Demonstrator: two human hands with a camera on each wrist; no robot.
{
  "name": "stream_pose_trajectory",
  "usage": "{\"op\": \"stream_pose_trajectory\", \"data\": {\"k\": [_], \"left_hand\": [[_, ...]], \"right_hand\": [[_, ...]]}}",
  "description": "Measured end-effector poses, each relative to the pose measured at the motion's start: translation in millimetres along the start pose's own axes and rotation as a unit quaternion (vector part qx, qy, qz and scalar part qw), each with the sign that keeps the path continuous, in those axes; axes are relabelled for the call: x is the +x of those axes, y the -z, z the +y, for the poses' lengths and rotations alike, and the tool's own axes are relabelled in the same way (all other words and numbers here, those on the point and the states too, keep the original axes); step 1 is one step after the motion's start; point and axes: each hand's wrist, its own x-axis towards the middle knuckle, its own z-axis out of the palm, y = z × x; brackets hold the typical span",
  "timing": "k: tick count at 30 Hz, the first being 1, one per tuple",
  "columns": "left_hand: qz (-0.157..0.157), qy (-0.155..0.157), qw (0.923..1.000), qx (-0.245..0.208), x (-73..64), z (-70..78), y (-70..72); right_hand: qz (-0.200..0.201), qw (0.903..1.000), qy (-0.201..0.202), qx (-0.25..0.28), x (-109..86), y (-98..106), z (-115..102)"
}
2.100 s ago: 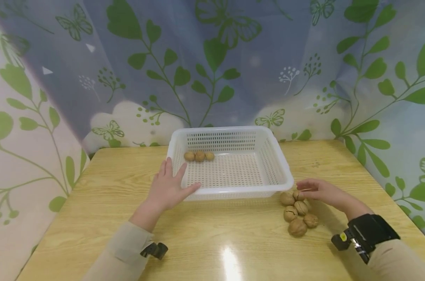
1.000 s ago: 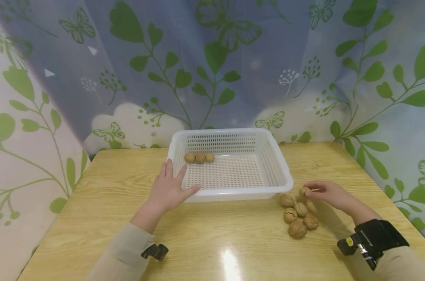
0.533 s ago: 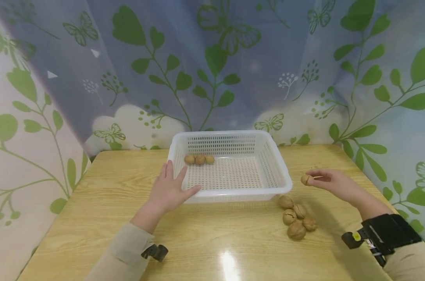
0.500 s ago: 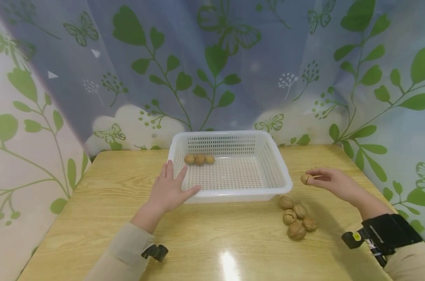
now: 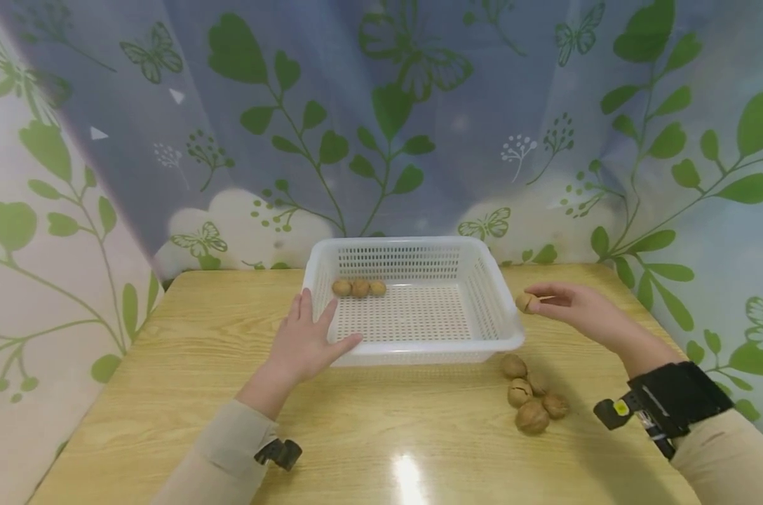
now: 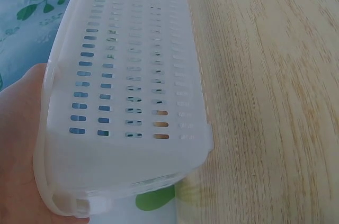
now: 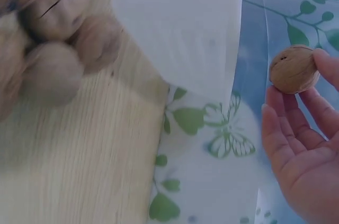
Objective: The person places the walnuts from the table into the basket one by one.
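A white perforated plastic basket [image 5: 419, 346] stands on the table, with a row of three walnuts [image 5: 360, 288] inside along its left part. My left hand [image 5: 306, 341] rests on the basket's front left corner, fingers spread over the rim; the left wrist view shows this hand [image 6: 18, 144] against the rim beside the slotted wall. Just off the basket's right side, my right hand [image 5: 580, 312] pinches a walnut [image 5: 527, 303] between thumb and fingers. In the right wrist view that walnut [image 7: 294, 69] shows a small dark hole and is held above the table.
Several loose walnuts [image 5: 533, 415] lie in a cluster in front of the basket's right corner; one has a visible crack. The wooden table [image 5: 356, 435] ends at a patterned curtain [image 5: 457, 140] behind, which also hangs on both sides.
My right hand has taken a walnut from the top of the cluster, lifted it, and carried it up and then left toward the basket's right rim. The left hand has kept its place.
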Motion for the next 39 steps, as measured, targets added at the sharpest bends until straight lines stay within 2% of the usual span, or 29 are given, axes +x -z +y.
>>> {"op": "stream_pose_trajectory", "data": {"k": [6,20,25,32,39], "left_hand": [[0.001,0.002,1.0,-0.001,-4.2,-3.5,-0.3],[0.01,0.002,0.9999,0.002,-2.2,-8.5,0.6],[0.01,-0.001,1.0,0.0,-0.9,-6.5,3.1],[-0.008,0.004,1.0,-0.001,-1.0,-3.7,1.9],[0.001,0.004,1.0,0.001,0.2,-3.8,0.3]], "right_hand": [[-0.018,0.9992,0.001,0.035,32.1,-10.8,-15.0],[-0.072,0.9927,0.048,0.084,96.5,-26.2,-54.0],[-0.076,0.9909,0.035,0.105,120.0,-31.9,-61.0],[-0.074,0.9858,0.016,0.15,150.2,-46.5,-63.2],[-0.074,0.9837,0.001,0.164,176.2,-63.0,-61.1]]}}
